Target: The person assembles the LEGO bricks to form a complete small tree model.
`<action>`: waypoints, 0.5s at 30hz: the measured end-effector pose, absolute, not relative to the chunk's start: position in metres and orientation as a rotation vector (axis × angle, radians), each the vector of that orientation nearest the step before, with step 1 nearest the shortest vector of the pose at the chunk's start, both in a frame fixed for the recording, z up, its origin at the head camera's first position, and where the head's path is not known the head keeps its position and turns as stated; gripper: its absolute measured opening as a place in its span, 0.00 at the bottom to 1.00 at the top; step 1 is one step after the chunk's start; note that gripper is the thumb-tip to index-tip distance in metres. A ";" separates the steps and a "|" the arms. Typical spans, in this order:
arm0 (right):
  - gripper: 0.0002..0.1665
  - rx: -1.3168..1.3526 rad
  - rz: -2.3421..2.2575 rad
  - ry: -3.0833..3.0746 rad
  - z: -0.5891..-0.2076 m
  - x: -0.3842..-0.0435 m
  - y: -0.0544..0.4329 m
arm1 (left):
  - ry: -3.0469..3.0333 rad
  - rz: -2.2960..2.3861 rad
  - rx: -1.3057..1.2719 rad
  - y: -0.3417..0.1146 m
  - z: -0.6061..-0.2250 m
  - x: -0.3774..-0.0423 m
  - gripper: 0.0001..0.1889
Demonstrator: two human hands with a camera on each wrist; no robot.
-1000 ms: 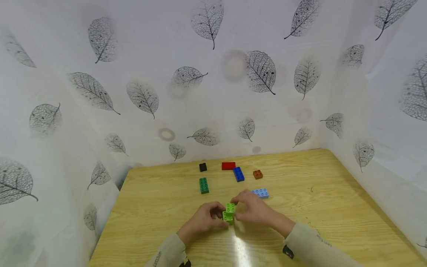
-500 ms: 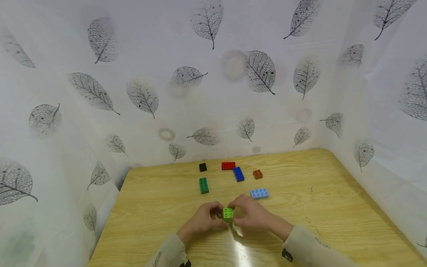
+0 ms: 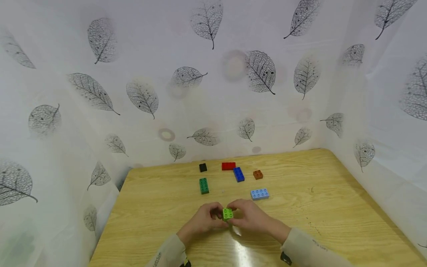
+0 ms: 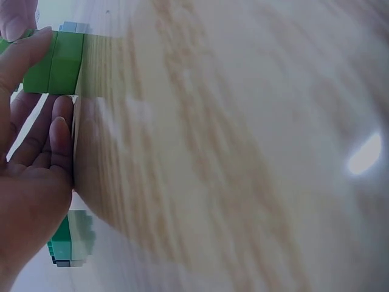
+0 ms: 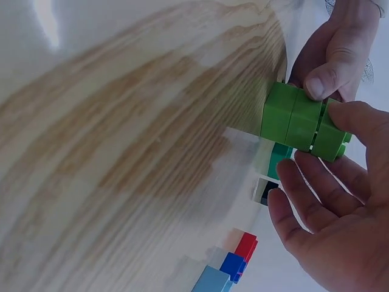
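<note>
A small stack of lime green toy building bricks [image 3: 227,214] stands on the table between my two hands. In the right wrist view the top green brick [image 5: 329,131] sits slightly apart from the lower green bricks [image 5: 290,115], with a thin dark gap between them. My left hand [image 3: 204,219] holds the lower part, its thumb [image 5: 322,84] against the side. My right hand [image 3: 251,218] pinches the top brick between thumb and fingers. In the left wrist view my left hand [image 4: 30,146] reaches round the stack from below.
Beyond the hands lie a light blue brick [image 3: 260,194], a dark green brick [image 3: 204,185], a blue brick [image 3: 238,174], a brown brick [image 3: 258,174], a red brick [image 3: 228,166] and a black brick [image 3: 202,167]. A leaf-patterned curtain [image 3: 213,107] surrounds the wooden table [image 3: 150,207].
My right hand has brought the top green brick from a tilted, offset place to straight over the lower ones and has come slightly nearer to me. My left hand has stayed put.
</note>
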State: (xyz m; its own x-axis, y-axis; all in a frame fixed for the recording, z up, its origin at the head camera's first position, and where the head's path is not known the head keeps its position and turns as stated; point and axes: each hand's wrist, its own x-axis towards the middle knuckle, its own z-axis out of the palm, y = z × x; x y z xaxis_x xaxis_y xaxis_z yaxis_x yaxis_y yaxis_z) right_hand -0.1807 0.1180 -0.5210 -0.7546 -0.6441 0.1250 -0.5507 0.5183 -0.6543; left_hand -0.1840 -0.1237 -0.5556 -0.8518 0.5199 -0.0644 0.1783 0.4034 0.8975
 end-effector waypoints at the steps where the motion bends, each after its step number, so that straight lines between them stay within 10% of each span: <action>1: 0.20 -1.035 -1.058 2.619 -0.521 -0.181 0.118 | 2.333 1.427 0.608 -0.124 -0.556 -0.184 0.13; 15: 0.17 -1.012 -1.080 2.572 -0.517 -0.184 0.116 | 2.329 1.436 0.602 -0.122 -0.554 -0.183 0.12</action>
State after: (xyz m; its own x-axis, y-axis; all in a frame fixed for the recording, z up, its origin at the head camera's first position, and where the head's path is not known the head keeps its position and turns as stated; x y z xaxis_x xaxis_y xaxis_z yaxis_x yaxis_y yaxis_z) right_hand -0.1839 0.1165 -0.5174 -0.7539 -0.6499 0.0962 -0.5236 0.5059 -0.6855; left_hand -0.1829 -0.1225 -0.5542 -0.8530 0.5180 -0.0635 0.1758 0.3997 0.8996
